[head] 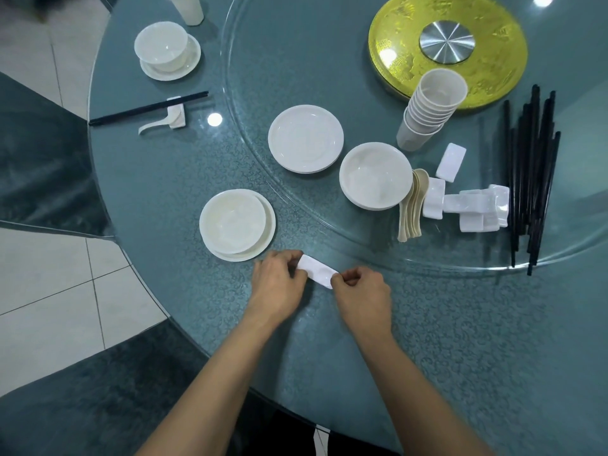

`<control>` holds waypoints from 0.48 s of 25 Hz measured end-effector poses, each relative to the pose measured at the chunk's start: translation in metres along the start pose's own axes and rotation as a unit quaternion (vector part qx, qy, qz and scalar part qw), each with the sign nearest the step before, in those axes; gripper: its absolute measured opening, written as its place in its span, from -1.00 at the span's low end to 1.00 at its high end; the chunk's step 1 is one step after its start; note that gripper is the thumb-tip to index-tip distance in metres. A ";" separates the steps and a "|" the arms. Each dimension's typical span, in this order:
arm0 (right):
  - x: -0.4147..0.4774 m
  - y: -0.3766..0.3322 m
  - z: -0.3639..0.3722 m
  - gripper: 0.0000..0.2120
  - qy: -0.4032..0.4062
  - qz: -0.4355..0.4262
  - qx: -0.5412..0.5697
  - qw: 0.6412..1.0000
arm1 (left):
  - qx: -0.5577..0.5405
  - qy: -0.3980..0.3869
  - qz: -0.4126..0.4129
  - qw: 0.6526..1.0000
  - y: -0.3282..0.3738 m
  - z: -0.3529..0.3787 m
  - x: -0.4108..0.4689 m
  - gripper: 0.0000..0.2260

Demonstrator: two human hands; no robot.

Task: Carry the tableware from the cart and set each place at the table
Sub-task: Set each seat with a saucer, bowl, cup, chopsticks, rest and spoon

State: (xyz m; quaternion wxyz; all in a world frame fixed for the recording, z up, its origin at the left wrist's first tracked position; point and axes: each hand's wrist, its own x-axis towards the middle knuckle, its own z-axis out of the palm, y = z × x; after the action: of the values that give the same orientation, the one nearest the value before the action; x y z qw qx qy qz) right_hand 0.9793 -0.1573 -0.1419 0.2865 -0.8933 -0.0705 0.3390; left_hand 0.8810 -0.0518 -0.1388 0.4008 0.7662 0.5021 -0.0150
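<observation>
A white chopstick rest (317,270) lies on the teal table (460,340) just right of a white bowl on a saucer (235,223). My left hand (278,286) pinches the rest's left end and my right hand (362,296) pinches its right end. On the glass turntable (256,74) stand a stack of saucers (306,138), a stack of bowls (375,175), nested cups (427,108), several spoons (411,209), more rests (470,205) and black chopsticks (529,179).
A laid place at the far left has a bowl on a saucer (167,51), a cup (187,8), chopsticks on a rest (148,108) and a spoon (158,123). A yellow disc with a metal hub (447,44) sits mid-turntable. Dark chairs (42,159) flank the table's left edge.
</observation>
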 end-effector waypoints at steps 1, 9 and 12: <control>0.000 0.001 0.000 -0.91 0.000 0.000 -0.001 1.000 | -0.005 -0.001 -0.001 1.000 0.000 0.000 0.000 -0.70; 0.002 0.005 -0.004 -0.90 -0.011 -0.019 -0.005 1.000 | -0.015 0.004 -0.013 1.000 -0.003 0.004 -0.002 -0.70; 0.001 0.004 -0.003 -0.91 -0.009 -0.023 -0.012 1.000 | -0.017 0.004 -0.015 1.000 -0.002 0.004 -0.003 -0.70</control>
State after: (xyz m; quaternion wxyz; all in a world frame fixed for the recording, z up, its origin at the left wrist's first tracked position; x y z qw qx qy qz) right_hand 0.9817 -0.1620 -0.1430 0.2834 -0.8918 -0.0976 0.3390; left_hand 0.8793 -0.0566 -0.1416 0.4116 0.7516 0.5154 -0.0089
